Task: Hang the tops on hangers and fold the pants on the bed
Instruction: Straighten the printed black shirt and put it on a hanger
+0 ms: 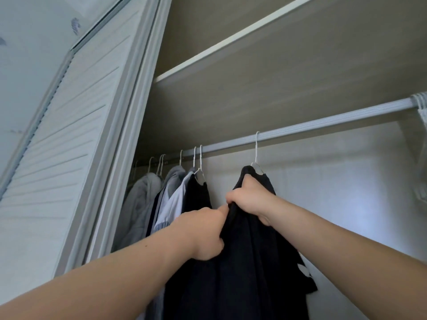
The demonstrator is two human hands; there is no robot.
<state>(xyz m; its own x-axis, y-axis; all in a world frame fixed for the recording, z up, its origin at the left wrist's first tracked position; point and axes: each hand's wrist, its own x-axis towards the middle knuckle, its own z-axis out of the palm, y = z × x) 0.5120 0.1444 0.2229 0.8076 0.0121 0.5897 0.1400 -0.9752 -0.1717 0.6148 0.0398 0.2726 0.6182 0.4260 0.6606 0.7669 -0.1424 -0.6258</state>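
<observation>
A black top (251,262) hangs on a white hanger (256,155) hooked over the grey closet rail (323,122). My right hand (250,199) grips the top's shoulder just below the hanger. My left hand (204,234) pinches the dark fabric a little lower and to the left. The top drapes down between my forearms and out of the bottom of the view. No pants and no bed are in view.
Left of the black top, several garments hang on the rail: another black one (197,195), a light blue shirt (172,204), a grey jacket (141,199). A white louvred door (64,146) stands at the left. A shelf (231,40) runs above. Striped fabric (421,105) wraps the rail's right end.
</observation>
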